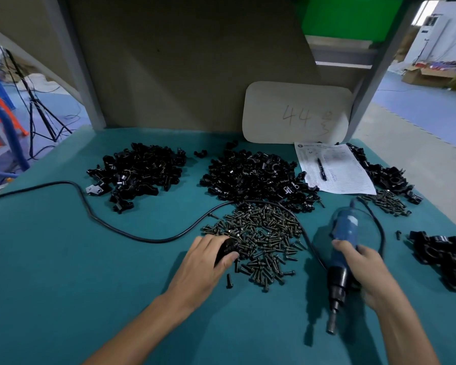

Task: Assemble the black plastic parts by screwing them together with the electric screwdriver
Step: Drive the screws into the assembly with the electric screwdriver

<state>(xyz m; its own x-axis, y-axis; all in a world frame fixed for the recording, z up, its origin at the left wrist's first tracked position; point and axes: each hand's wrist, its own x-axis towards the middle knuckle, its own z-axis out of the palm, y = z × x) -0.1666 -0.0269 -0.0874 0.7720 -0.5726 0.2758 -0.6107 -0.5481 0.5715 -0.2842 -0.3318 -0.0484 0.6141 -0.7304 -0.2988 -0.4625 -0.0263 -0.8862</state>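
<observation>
The left hand [211,255] sits at the near-left edge of the screw pile [263,233], fingers curled over a small black part [225,250], thumb pressed against its side. To the right of the screw pile, the right hand [363,270] is wrapped round the blue body of the electric screwdriver [344,241], whose bit slants down towards the person, its tip close to the green table mat [63,259]. The part looks light, hard and smooth, so it would likely twist under the driver unless it is pinched firmly by its sides with the screw hole left uncovered. The screws are tiny and likely to roll, so each is best picked up by its head. The screwdriver looks the heaviest thing here, and its cord [116,227], looping round behind the screw pile, may drag on it; a grip round the middle of its body seems right. Nothing on the mat is in a container: more black parts lie loose in two heaps [137,169] [250,175] behind the screw pile, and another cluster [442,256] lies to its far right. A cardboard box [427,75] stands far behind on the floor, and its contents cannot be made out.
</observation>
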